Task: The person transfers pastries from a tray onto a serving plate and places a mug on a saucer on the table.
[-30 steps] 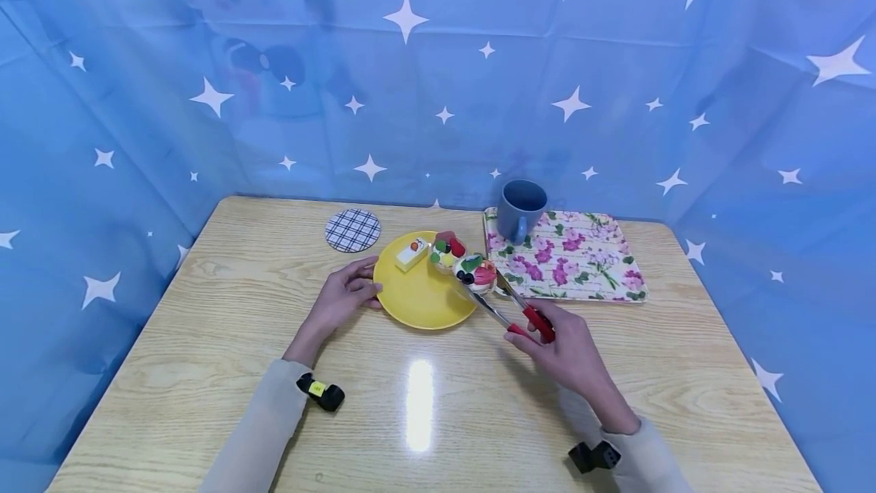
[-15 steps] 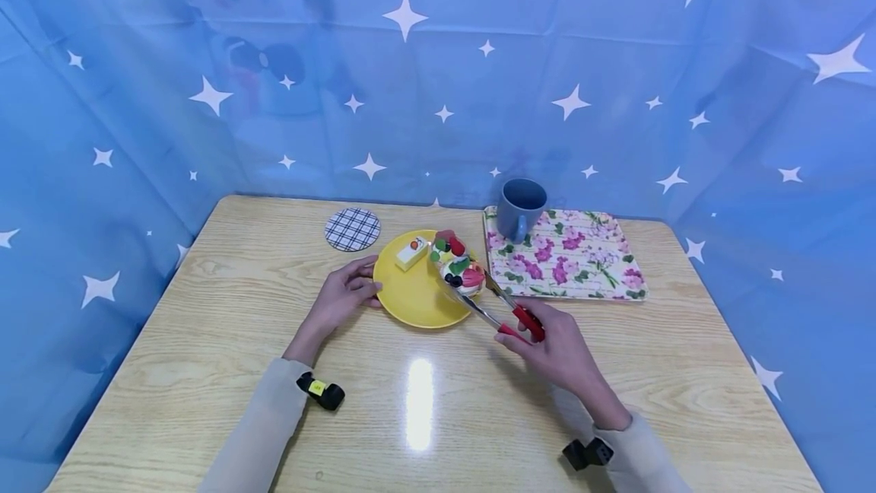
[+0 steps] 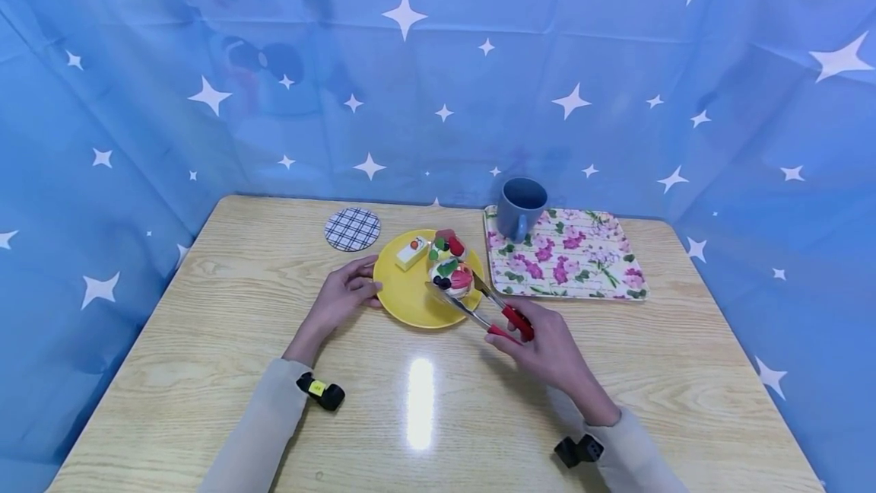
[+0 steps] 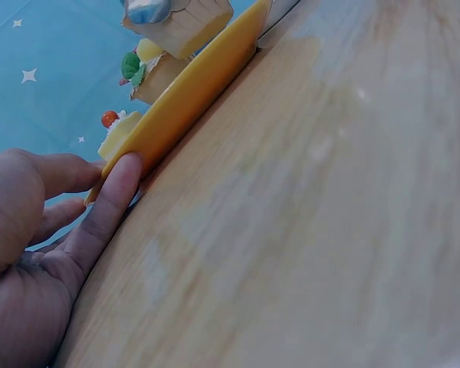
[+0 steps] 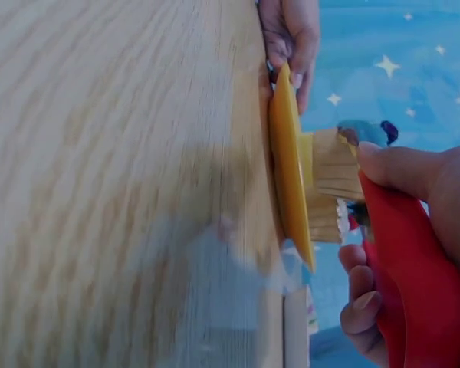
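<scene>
My left hand (image 3: 342,291) pinches the near-left rim of a yellow plate (image 3: 411,301), thumb and fingers on either side of its edge, as the left wrist view shows. My right hand (image 3: 557,345) grips red-handled metal tongs (image 3: 518,322). Their tips lie on both sides of a fruit-topped cupcake (image 3: 452,278) over the plate's right part. Whether its base touches the plate is hard to tell. Just behind it sits a second fruit-topped cupcake (image 3: 445,246), partly hidden. A small slice of cake (image 3: 412,253) with an orange-red topping lies at the plate's back left.
Behind and left of the plate lies a round checked coaster (image 3: 352,230). To the right is a floral tray (image 3: 575,284) bearing a blue-grey mug (image 3: 522,210) at its back left. A blue star-patterned curtain (image 3: 445,59) hangs beyond the wooden table (image 3: 342,432).
My right hand has moved left with the tongs, carrying the cupcake from over the plate's right edge to farther in over the plate. My left hand and the plate stay in place.
</scene>
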`<state>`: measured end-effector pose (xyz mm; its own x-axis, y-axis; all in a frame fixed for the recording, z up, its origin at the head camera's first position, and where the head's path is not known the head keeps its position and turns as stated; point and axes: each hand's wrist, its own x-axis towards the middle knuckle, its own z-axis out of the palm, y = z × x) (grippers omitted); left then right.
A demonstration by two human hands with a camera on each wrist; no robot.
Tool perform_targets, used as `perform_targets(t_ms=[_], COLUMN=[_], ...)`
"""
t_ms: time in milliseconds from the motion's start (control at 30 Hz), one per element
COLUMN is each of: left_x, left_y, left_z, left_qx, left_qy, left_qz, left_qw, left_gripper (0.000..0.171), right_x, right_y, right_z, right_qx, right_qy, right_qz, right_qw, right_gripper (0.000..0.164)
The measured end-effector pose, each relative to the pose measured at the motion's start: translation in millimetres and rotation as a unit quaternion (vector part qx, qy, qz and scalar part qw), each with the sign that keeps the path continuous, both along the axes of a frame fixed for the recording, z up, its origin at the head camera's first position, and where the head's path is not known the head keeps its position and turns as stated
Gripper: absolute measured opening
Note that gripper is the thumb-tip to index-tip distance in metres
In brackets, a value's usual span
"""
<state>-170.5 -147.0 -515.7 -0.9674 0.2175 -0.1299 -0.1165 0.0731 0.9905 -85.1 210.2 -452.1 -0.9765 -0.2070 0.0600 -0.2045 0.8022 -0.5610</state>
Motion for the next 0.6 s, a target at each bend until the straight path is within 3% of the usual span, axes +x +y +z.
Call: perform_targets(t_ms=[600], left_x=[0.2], left_y=[0], left_z=[0.1], left_qx=[0.010], left_qy=[-0.003], left_qz=[-0.002], left_qw=[0.9999], left_gripper=[0.057], right_x=[-3.1], right_y=[-16], right_z=[-1.1], right_qx=[0.002], right_qy=[-0.023], right_qz=[0.012], right_qw=[1.000], right_gripper=[0.062])
